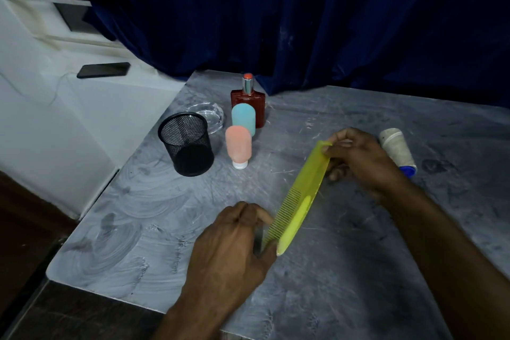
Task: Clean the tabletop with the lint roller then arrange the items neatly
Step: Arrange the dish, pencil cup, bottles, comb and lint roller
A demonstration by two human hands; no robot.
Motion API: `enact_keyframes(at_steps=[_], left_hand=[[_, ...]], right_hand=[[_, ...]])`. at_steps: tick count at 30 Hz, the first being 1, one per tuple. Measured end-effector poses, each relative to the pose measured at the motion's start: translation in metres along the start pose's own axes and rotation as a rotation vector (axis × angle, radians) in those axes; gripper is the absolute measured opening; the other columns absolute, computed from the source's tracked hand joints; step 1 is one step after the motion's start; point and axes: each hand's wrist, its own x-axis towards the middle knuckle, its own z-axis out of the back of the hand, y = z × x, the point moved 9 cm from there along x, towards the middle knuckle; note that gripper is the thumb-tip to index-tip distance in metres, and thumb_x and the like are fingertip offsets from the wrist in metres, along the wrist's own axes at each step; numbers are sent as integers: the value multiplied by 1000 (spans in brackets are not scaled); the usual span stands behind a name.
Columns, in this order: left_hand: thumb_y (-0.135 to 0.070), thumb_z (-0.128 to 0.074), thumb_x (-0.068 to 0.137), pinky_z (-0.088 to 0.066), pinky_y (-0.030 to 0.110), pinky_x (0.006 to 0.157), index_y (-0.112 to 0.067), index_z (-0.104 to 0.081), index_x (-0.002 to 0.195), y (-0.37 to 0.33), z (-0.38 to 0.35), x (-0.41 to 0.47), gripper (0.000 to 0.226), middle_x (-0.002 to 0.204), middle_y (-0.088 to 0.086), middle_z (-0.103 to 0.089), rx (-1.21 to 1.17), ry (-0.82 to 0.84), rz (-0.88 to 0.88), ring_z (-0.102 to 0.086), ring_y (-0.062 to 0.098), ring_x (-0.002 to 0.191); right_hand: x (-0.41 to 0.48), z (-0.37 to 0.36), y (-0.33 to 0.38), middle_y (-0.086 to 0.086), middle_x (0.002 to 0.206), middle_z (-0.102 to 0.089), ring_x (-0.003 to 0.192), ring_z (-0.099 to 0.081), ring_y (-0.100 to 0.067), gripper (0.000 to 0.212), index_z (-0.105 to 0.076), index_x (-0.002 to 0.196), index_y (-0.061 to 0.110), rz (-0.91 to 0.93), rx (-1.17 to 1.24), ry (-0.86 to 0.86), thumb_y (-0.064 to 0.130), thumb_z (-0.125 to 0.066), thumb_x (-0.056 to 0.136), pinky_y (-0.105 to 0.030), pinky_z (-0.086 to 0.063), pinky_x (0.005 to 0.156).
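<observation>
The right hand [356, 157] hides the lint roller [397, 152]'s near side and the comb [299, 199]'s far tip. The left hand [234, 246] covers its near teeth. Both forearms run off the bottom edge.

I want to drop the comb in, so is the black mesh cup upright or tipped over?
Upright: the black mesh cup stands on its base, open rim facing up.

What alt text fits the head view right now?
Both hands hold a yellow-green comb above a grey tabletop, right hand at its far end, left hand at its near end. A lint roller lies beyond the right hand.
</observation>
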Motion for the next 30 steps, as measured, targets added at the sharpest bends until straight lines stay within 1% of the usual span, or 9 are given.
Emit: enact_keyframes(at_steps=[2, 6, 10, 12, 14, 17, 19, 24, 30], left_hand=[[-60, -65, 84, -40, 4, 67, -48, -57, 112, -3, 7, 0, 32, 103, -31, -65, -123, -51, 33, -60, -9, 94], [-64, -62, 81, -44, 10, 61, -50, -54, 113, -16, 26, 10, 37, 100, -32, -66, -238, -177, 21, -62, -3, 84], [-66, -68, 80, -51, 19, 64, -49, -56, 119, -17, 32, 27, 45, 100, -35, -62, -214, -213, 24, -62, 0, 80], [-65, -71, 82, -51, 23, 68, -48, -55, 125, -13, 29, 38, 49, 108, -31, -64, -147, -190, 36, -61, 0, 84], [-64, -70, 84, -50, 26, 71, -46, -54, 127, -7, 26, 49, 49, 118, -25, -68, -89, -193, 49, -63, 4, 91], [-68, -53, 83, -56, 32, 75, -43, -56, 126, -2, 24, 59, 50, 121, -18, -71, -12, -195, 66, -66, 10, 103], [-68, -51, 85, -58, 35, 75, -41, -56, 126, -1, 21, 62, 50, 120, -15, -72, 35, -196, 60, -67, 13, 108], [-64, -57, 94, -59, 36, 73, -38, -55, 127, 3, 13, 67, 42, 120, -12, -71, 76, -185, 53, -65, 16, 107], [-63, -54, 97, -59, 35, 77, -37, -56, 134, 9, 6, 70, 45, 127, -10, -68, 100, -165, 67, -63, 16, 113]], right_hand=[[1, -3, 13, -15, 76, -68, 48, -66, -14, 10, -58, 100, 1, 35, 101, 10, -3, -65, 95, -27, -55, 41], [16, -3, 31, -16, 80, -67, 48, -66, -11, 12, -61, 106, -2, 56, 161, -4, -2, -66, 95, -24, -56, 44], [47, -12, 45, -16, 75, -66, 43, -64, -8, 10, -62, 90, 4, 76, 133, -5, -4, -67, 94, -21, -56, 43], [65, -22, 46, -16, 72, -64, 40, -62, -7, 11, -62, 89, 3, 68, 84, -7, -5, -66, 94, -19, -55, 42], [82, -34, 45, -16, 71, -63, 37, -60, -6, 7, -63, 97, -2, 49, 20, 3, -6, -67, 94, -19, -54, 40], [106, -51, 38, -15, 70, -64, 38, -61, -8, 9, -66, 102, -4, 15, -108, 22, -7, -66, 93, -20, -54, 40], [118, -61, 34, -16, 74, -66, 47, -63, -14, 8, -68, 99, -3, 4, -196, 39, -7, -67, 92, -24, -57, 44], [140, -71, 21, -25, 85, -71, 63, -66, -27, 7, -72, 96, -8, -11, -315, 25, -7, -69, 90, -45, -63, 71], [152, -71, 18, -21, 84, -78, 58, -71, -21, 5, -75, 91, -2, -4, -408, -29, -4, -72, 88, -42, -67, 68]])
